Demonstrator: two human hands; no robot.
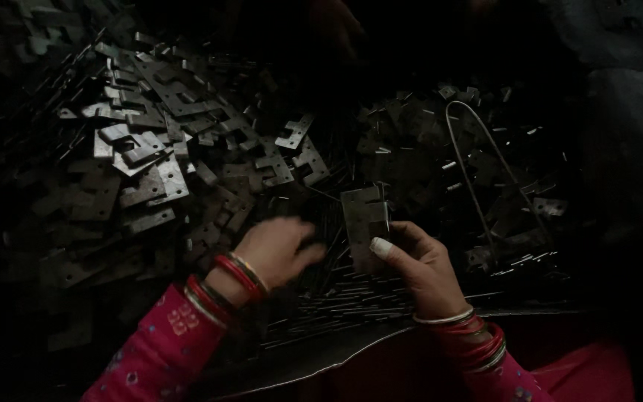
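So it's pretty dark, but the right hand (418, 264) is clearly pinching a flat metal hinge plate (362, 223), holding it upright near the front edge of the metal sheet (321, 357) that carries everything. Thumb lies across the plate's lower part and has a white wrap (381, 247) on the tip, fingers curl behind it. Wrist is bent back toward the body, with bangles (470, 335) and a pink sleeve (515, 383) below.

Left hand (280, 249) comes in from the lower left, palm down, fingers half curled and a bit blurred, hovering just over a layer of thin metal pins (336, 301). Can't tell if it's got any of them or is loose. Red and gold bangles (225, 286) sit on that wrist too.

Big heap of notched hinge plates (158, 149) fills the left and back of the sheet, a darker heap (426, 141) sits to the right, with a bent wire loop (485, 171) lying on it.
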